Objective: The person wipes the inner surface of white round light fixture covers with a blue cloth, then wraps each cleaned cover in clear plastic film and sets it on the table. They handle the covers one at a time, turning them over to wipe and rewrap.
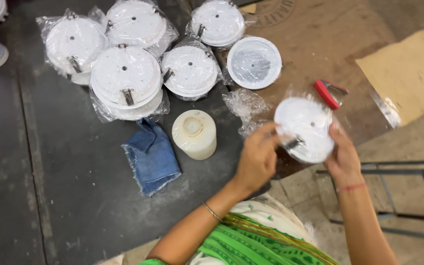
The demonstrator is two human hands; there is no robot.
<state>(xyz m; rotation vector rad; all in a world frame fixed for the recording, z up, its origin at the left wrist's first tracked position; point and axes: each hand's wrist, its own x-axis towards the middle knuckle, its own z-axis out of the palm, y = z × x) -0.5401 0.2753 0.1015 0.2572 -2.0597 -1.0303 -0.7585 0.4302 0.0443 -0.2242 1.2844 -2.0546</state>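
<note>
My right hand (343, 156) and my left hand (257, 158) together hold a round white disc-shaped fitting (304, 128) wrapped in a clear plastic bag, above the edge of the dark table (65, 167). The left fingers pinch the bag and a metal clip at the disc's left edge. The right hand grips the disc's right rim. A crumpled clear plastic bag (245, 105) lies on the table just left of the disc.
Several bagged white discs (126, 78) lie in a group at the back, one unbagged (254, 62). A cream cylinder (194, 133), a blue cloth (151, 157) and a red stapler (329, 93) lie nearby. Brown cardboard (408, 73) sits right. A metal frame (393, 169) stands below right.
</note>
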